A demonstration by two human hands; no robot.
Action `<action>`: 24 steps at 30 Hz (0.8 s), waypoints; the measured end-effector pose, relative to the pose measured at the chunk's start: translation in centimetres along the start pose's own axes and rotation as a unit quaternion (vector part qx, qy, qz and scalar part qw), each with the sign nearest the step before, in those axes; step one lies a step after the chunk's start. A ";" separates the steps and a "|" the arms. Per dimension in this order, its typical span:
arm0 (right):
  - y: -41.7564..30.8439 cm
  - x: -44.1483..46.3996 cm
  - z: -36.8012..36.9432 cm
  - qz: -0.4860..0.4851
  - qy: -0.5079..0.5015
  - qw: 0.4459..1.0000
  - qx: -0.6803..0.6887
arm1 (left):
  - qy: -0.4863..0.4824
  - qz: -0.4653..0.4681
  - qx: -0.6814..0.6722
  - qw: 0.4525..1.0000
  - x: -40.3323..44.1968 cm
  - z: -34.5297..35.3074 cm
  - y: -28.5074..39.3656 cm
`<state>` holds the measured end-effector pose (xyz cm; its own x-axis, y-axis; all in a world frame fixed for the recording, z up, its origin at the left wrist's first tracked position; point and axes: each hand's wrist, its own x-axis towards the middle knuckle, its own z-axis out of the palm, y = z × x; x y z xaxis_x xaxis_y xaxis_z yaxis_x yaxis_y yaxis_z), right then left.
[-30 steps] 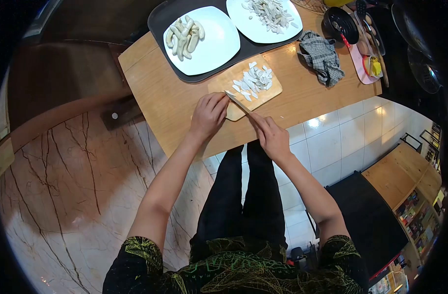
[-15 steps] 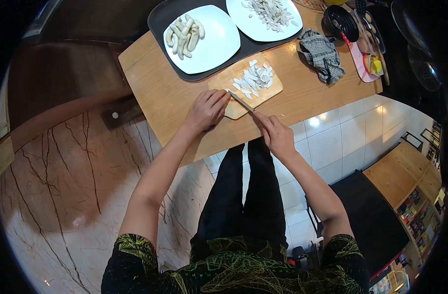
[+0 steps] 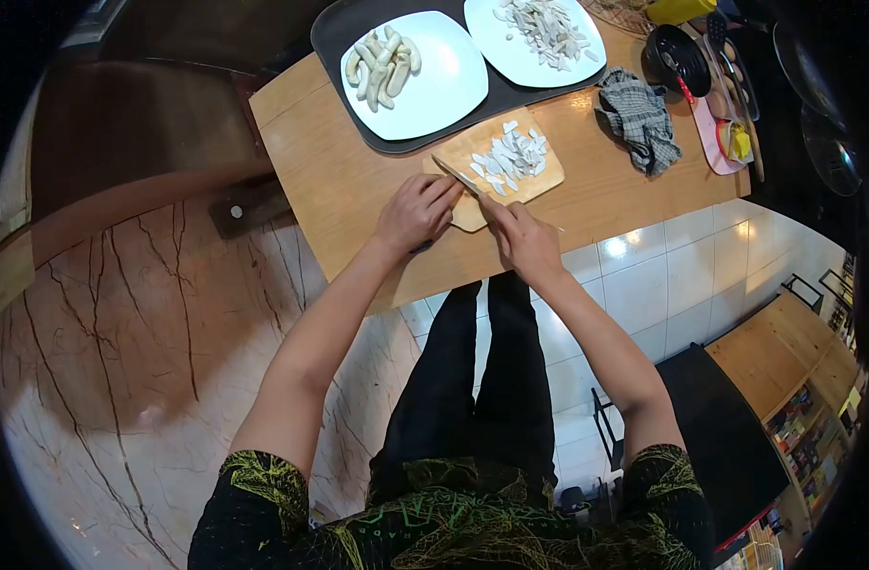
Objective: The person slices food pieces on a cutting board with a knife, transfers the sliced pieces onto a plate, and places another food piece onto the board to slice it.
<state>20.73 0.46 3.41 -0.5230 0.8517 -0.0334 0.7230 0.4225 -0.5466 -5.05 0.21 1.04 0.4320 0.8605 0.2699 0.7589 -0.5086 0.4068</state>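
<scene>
Gripping a knife (image 3: 459, 178) in the right hand (image 3: 529, 239), fingers closed round the handle. Holds the blade slantwise over the left end of a wooden cutting board (image 3: 469, 218), tip toward the upper left, blade just beside the left fingertips. Rests the left hand (image 3: 418, 211) at the left end of the board, fingers bent and bunched together. Cannot tell the contents, if any, of the left grip: hidden by the fingers.

On the cutting board: sliced white pieces (image 3: 516, 158), thin and flat, loosely heaped to the right of the blade, a few lying apart nearer the knife.

On the wooden table (image 3: 306, 142), beyond the board: one dark tray (image 3: 387, 145), bearing a left plate (image 3: 453, 71) and a right plate (image 3: 509, 63), both white and square with rounded corners. On the left plate: whole pale pieces (image 3: 382, 68), finger-shaped, slightly curved, piled toward the left side. On the right plate: a spread heap of pale slices (image 3: 550, 34), partly cut off by the top of the view.

Right of the tray: one checked grey cloth (image 3: 637, 123), crumpled. Farther right: one black pan (image 3: 693, 59); one pink board (image 3: 710, 138), bearing a small vessel with yellow contents (image 3: 739, 144).
</scene>
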 end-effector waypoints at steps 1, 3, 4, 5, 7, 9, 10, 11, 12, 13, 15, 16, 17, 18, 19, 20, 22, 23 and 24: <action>0.0 0.4 0.2 -0.004 -0.014 1.000 -0.012 | -0.002 0.001 -0.002 1.000 0.0 0.0 0.0; -0.2 1.0 0.5 -0.002 -0.027 0.999 -0.026 | -0.007 -0.005 0.000 1.000 0.0 -0.2 0.2; -0.2 1.1 0.4 0.001 -0.038 0.998 -0.041 | -0.011 -0.008 0.002 1.000 0.1 -0.4 0.2; -0.3 1.0 0.0 0.001 -0.038 0.998 -0.042 | -0.010 -0.007 0.002 1.000 0.1 -0.3 0.2; -0.5 0.3 -1.0 0.006 -0.031 0.999 -0.042 | -0.016 -0.008 0.003 1.000 0.1 -0.4 0.2; 0.5 -1.3 -1.0 0.005 -0.032 0.998 -0.050 | -0.014 -0.005 0.004 1.000 0.2 -0.4 0.2; 1.2 -2.1 -1.0 0.004 -0.035 0.998 -0.057 | -0.013 -0.004 0.004 1.000 0.2 -0.4 0.2; 1.6 -2.9 -1.3 0.002 -0.035 0.998 -0.058 | -0.013 -0.005 0.004 1.000 0.3 -0.5 0.3; 1.8 -3.6 -1.6 0.004 -0.038 0.997 -0.065 | -0.015 -0.006 0.003 1.000 0.3 -0.6 0.3; 2.0 -4.1 -1.6 0.005 -0.042 0.997 -0.071 | -0.017 -0.007 0.002 1.000 0.3 -0.8 0.4; 2.2 -4.1 -1.4 0.006 -0.042 0.996 -0.073 | -0.016 -0.007 0.003 1.000 0.4 -0.8 0.4; 2.3 -4.2 -1.2 0.009 -0.043 0.996 -0.075 | -0.015 -0.007 0.003 1.000 0.4 -0.8 0.4; 2.0 -3.8 -1.0 0.009 -0.044 0.996 -0.074 | -0.015 -0.007 0.002 1.000 0.4 -0.8 0.4; 1.5 -3.0 -0.8 0.005 -0.026 0.997 -0.069 | -0.016 -0.008 0.002 1.000 0.4 -0.8 0.4; 0.9 -2.1 -0.5 0.001 -0.008 0.998 -0.062 | -0.018 -0.009 0.001 1.000 0.4 -0.9 0.4; 0.2 -1.1 -0.2 0.000 -0.007 0.998 -0.062 | -0.018 -0.009 0.002 1.000 0.4 -0.8 0.4; -0.6 0.7 0.1 0.015 -0.040 0.997 -0.067 | -0.018 -0.010 0.005 1.000 0.2 -0.5 0.2; -0.5 1.1 0.3 0.015 -0.038 0.997 -0.067 | -0.018 -0.009 0.005 1.000 0.3 -0.5 0.2; -0.5 1.5 0.4 0.010 -0.052 0.995 -0.080 | -0.018 -0.012 0.005 1.000 0.2 -0.5 0.3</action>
<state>19.47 1.40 3.31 -0.5461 0.8271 -0.1330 0.7915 0.4575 -0.4053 -4.99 0.25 1.70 0.4314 0.8727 0.2286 0.7736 -0.4882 0.4040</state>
